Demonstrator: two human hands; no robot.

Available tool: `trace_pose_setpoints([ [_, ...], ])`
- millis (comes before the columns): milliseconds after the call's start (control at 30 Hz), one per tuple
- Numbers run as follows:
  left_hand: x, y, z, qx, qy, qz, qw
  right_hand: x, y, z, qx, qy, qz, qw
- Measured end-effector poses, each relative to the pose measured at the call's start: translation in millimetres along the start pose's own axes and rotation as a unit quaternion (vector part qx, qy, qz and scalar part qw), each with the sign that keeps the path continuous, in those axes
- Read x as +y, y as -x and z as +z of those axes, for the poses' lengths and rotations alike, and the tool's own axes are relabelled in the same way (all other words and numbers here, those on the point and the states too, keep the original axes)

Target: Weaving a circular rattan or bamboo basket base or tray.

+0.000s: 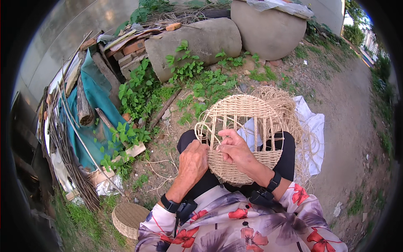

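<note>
Big round clay jar (268,35) beyond a person's black-trousered lap (288,163), where a rounded straw-coloured wicker panel (247,107) rests, its middle open between upright cords.
Past the panel's far right side spreads a tan cord bundle (289,115), with white cloth (314,132) beside it; a small round woven basket (127,216) sits on the ground at lower left. The left hand (194,161) is clamped on the panel's left edge; the right hand (237,152) is bent by a looped strand (202,124), whether gripping it I cannot tell.
</note>
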State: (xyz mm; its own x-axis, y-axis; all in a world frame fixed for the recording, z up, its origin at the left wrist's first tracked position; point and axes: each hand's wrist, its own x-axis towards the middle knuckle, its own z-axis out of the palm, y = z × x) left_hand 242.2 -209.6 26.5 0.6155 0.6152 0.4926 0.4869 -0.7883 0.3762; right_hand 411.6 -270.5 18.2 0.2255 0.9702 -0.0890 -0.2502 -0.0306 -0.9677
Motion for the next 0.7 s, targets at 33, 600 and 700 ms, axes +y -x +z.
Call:
trace_pose_setpoints([
  [33,0,0,0,-0.003,0.000,0.002,1.000,-4,1,-4,-0.041,-0.054,0.029,0.997],
  [600,28,-20,27,0.038,-0.032,0.083,0.995,-19,19,-90,0.086,0.088,-0.064,0.990],
  [700,31,-23,35,0.027,-0.048,0.064,0.996,-25,-2,-73,0.013,0.023,-0.139,0.990],
])
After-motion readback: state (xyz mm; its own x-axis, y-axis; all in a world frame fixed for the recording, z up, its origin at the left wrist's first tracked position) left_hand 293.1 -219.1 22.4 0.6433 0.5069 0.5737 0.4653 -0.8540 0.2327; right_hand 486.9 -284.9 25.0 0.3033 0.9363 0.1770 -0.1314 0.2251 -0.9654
